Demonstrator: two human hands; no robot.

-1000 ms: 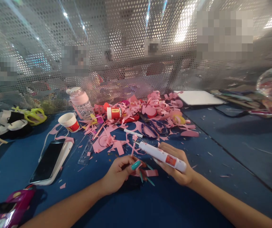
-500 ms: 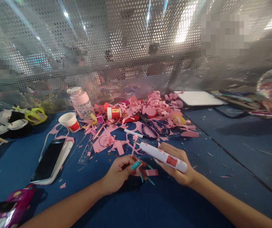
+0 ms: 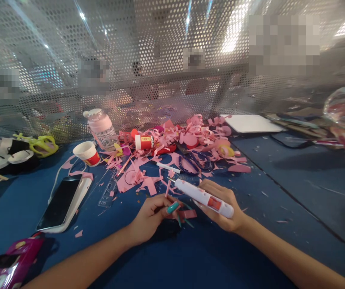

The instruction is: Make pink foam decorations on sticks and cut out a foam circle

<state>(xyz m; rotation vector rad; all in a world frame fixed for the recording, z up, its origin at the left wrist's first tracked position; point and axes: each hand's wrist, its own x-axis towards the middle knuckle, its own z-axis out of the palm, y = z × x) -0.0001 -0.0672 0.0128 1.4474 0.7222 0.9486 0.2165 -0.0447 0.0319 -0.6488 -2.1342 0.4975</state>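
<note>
My right hand (image 3: 220, 208) is wrapped round a white pen-shaped glue tool (image 3: 202, 197) with a red label, its tip pointing up and left. Just left of it, my left hand (image 3: 151, 218) pinches a small pink paper piece (image 3: 187, 214); its long teal nails show. Both hands hover low over the blue table (image 3: 208, 257). The tool's tip sits a little above the pinched paper, near the edge of a heap of pink paper scraps (image 3: 190, 144).
A phone on a white case (image 3: 62, 202) lies at left, near a paper cup (image 3: 86, 153), a clear bottle (image 3: 102, 129) and a clear ruler (image 3: 109, 190). A white pen (image 3: 168, 167), blue scissors (image 3: 195, 162) and a glue bottle (image 3: 144, 142) lie among the scraps. A perforated metal screen (image 3: 160, 60) closes the back.
Both hands have drifted slightly up and left in view, still holding the glue tool and the paper piece; nothing else has visibly moved.
</note>
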